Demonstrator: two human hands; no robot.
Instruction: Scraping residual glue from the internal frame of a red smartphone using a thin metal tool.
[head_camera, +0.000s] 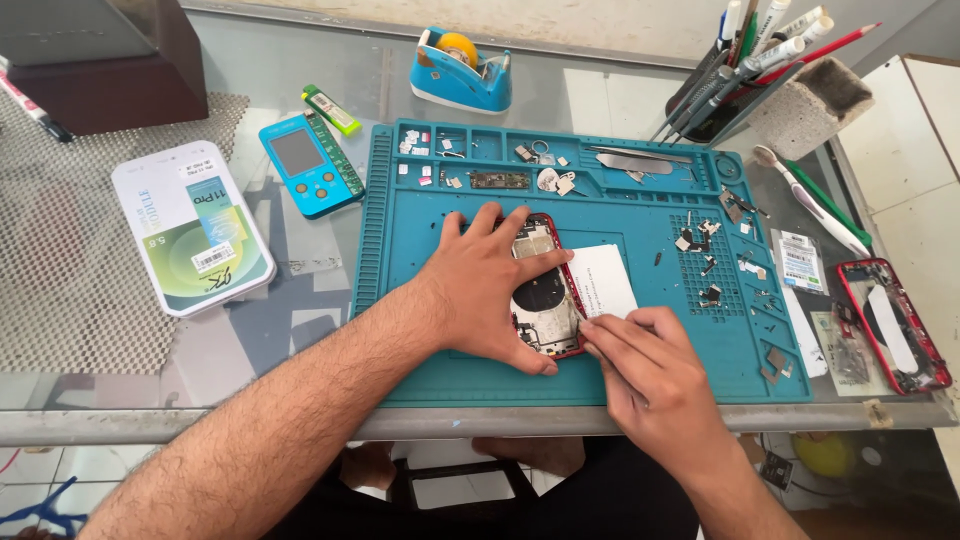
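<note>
Phone (545, 300) lies open on the blue mat (620, 370). My left hand (485, 290) presses flat on it. My right hand (645, 365) pinches something tiny at its edge. I think I'm fixing inside; next needs a gentle touch.

Left of the hands, a white phone box (193, 228) lies on the glass table (300, 340), with a blue handheld tester (310, 164) and a green lighter (331, 109) just beyond it. Ahead of the hands stands a blue tape dispenser (461, 69). Ahead and to the right, a pen holder (735, 75) stands beside a grey block (808, 105). Far right lies a red phone frame (893, 325).
</note>
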